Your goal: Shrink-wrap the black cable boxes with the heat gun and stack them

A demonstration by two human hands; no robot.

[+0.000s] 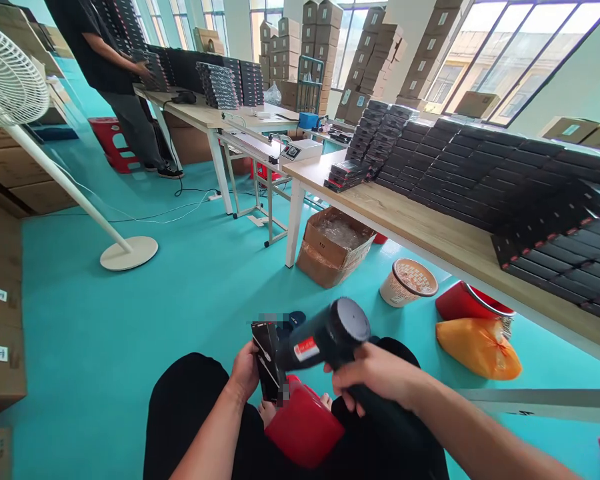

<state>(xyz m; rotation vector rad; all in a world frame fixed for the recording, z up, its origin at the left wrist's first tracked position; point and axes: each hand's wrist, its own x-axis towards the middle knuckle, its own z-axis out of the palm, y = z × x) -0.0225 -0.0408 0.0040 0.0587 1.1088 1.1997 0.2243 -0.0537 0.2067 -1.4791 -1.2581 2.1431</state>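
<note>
My left hand point(245, 373) is closed on the left edge of a narrow black box point(266, 360) held upright between my knees. My right hand point(355, 377) grips the handle of a dark heat gun point(325, 333) with a red and white label. The heat gun's nozzle end points left and overlaps the right side of the box, so I cannot tell whether they touch. Below the box, a red plastic stool point(305, 427) stands between my legs.
Right, a wooden table point(380, 207) bears stacked black boxes point(445, 173). Beneath it are a carton point(330, 250), a waste basket point(407, 283) and an orange bag point(475, 347). A white fan point(80, 193) stands left. A person point(115, 67) handles boxes at the far table point(205, 117).
</note>
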